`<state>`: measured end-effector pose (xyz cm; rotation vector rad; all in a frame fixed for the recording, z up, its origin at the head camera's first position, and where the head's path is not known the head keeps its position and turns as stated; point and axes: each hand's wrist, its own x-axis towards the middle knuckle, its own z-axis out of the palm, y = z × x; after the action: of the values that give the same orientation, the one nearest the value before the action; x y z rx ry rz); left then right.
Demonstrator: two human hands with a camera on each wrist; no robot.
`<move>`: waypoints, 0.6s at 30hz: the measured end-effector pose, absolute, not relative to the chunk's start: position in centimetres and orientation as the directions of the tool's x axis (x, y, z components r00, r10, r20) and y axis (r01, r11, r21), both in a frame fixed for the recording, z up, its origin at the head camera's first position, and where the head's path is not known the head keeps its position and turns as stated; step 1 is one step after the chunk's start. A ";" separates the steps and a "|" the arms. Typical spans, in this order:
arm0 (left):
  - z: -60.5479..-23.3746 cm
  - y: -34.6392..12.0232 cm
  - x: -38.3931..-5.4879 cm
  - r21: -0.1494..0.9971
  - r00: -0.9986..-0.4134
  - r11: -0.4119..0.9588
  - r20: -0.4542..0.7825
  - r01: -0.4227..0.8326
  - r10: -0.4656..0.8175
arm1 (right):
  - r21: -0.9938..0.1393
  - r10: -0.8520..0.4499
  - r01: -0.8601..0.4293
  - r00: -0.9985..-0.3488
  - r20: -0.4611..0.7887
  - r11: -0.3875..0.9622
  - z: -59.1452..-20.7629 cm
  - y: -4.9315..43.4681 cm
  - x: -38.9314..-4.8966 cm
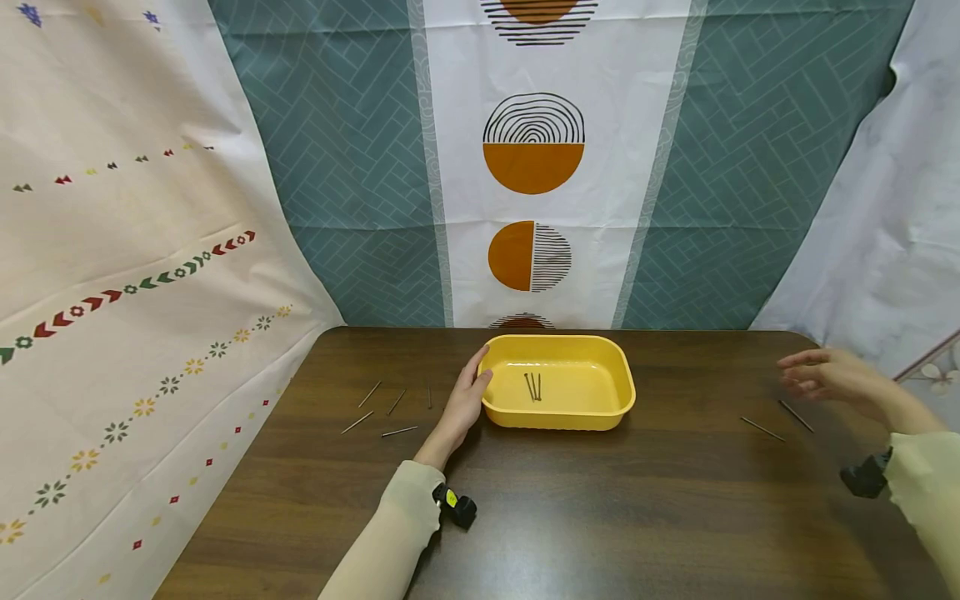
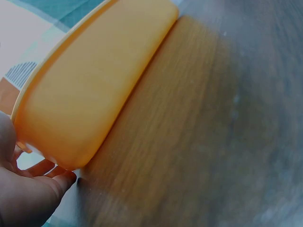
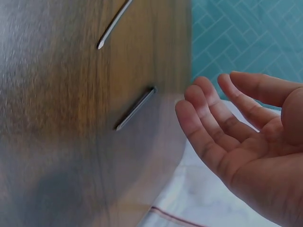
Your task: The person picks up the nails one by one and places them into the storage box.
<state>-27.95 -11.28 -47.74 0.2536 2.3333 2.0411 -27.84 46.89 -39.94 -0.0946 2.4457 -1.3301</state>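
Note:
A yellow plastic tray stands at the back middle of the brown table. My left hand holds it by its left end, thumb at the rim; in the left wrist view the other fingers reach round the tray's lower corner. Three nails lie together on the tray floor, one of them a thin dark nail. At the far right, my right hand hovers with loosely bent fingers and nothing in it. Below and left of it lie two nails, the nearer nail and a second nail.
Several more nails, among them a nail, are scattered on the table left of my left hand. A teal and white patterned cloth hangs behind the table's back edge, and a pale cloth hangs along the left.

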 end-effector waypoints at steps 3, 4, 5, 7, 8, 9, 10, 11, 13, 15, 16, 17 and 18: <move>-47.8 -11.3 -28.0 0.987 -0.986 0.121 0.086 0.103 0.144 | -0.810 -0.204 0.119 -0.938 -0.282 0.575 -40.0 47.2 -27.8; -47.8 -11.3 -28.0 0.987 -0.986 0.122 0.084 0.102 0.144 | -0.804 -0.198 0.120 -0.938 -0.284 0.583 -40.0 47.2 -27.8; -47.8 -11.3 -27.9 0.987 -0.986 0.125 0.080 0.098 0.144 | -0.798 -0.194 0.120 -0.939 -0.285 0.590 -40.0 47.3 -27.7; -47.8 -11.3 -27.9 0.987 -0.986 0.129 0.079 0.098 0.145 | -0.787 -0.186 0.122 -0.939 -0.289 0.605 -40.0 47.4 -27.6; -47.8 -11.3 -27.9 0.986 -0.986 0.130 0.082 0.101 0.146 | -0.784 -0.185 0.123 -0.939 -0.291 0.609 -40.1 47.5 -27.6; -47.8 -11.2 -27.9 0.986 -0.985 0.130 0.085 0.105 0.147 | -0.782 -0.185 0.122 -0.938 -0.292 0.612 -40.1 47.6 -27.5; -47.7 -11.2 -27.9 0.986 -0.985 0.131 0.085 0.105 0.148 | -0.782 -0.186 0.123 -0.938 -0.293 0.611 -40.1 47.7 -27.5; -47.7 -11.2 -28.0 0.986 -0.985 0.128 0.087 0.106 0.148 | -0.781 -0.183 0.127 -0.937 -0.296 0.612 -40.1 47.7 -27.5; -47.7 -11.2 -28.0 0.986 -0.985 0.123 0.090 0.108 0.147 | -0.779 -0.182 0.131 -0.936 -0.300 0.614 -40.2 47.9 -27.4; -47.7 -11.2 -28.0 0.987 -0.985 0.121 0.088 0.106 0.146 | -0.774 -0.187 0.125 -0.935 -0.300 0.620 -40.3 48.0 -27.4; -47.7 -11.1 -28.0 0.987 -0.985 0.121 0.088 0.106 0.145 | -0.771 -0.182 0.126 -0.936 -0.300 0.624 -40.4 48.1 -27.4; -47.7 -11.1 -28.0 0.987 -0.985 0.121 0.092 0.110 0.146 | -0.769 -0.175 0.129 -0.938 -0.300 0.626 -40.4 48.1 -27.3; -47.7 -11.1 -28.0 0.986 -0.985 0.125 0.091 0.109 0.145 | -0.767 -0.179 0.122 -0.938 -0.297 0.630 -40.5 48.1 -27.3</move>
<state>-28.00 -11.12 -47.67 0.2641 2.3356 2.0433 -27.28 48.11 -40.51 -0.0452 2.5092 -1.2170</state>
